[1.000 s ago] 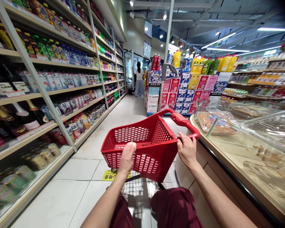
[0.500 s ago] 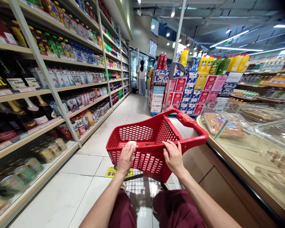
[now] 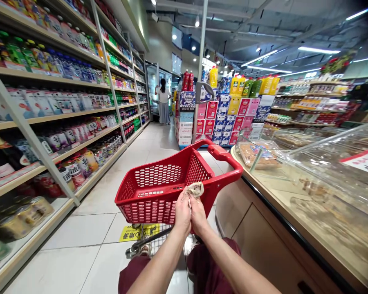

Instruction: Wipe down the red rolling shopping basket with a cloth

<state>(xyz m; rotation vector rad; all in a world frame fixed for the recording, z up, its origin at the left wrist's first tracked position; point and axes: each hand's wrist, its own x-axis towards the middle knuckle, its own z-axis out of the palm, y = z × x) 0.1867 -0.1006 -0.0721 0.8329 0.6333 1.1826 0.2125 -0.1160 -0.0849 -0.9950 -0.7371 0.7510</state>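
Observation:
Both hands meet in front of the red shopping cart (image 3: 159, 208), near its side rim. My left hand (image 3: 183, 208) and my right hand (image 3: 197, 210) are closed on a crumpled off-white cloth (image 3: 195, 189) with dark smudges, its top sticking up above the fingers. Part of the cloth is hidden inside the hands. The cart stands sideways before my knees, its handle (image 3: 230, 173) pointing right. Nothing lies in the visible part of its basket.
Drink shelves (image 3: 64, 114) line the left side. A display counter (image 3: 282, 212) with clear covers stands close on the right. Ahead are stacked drink cartons (image 3: 208, 118) and a person (image 3: 164, 100) by glass-doored fridges. A yellow floor sticker (image 3: 131, 233) lies below the cart.
My right hand has left the cart's rim and joined my left hand on the cloth. The left hand has lifted the cloth off the rim. The view has turned right.

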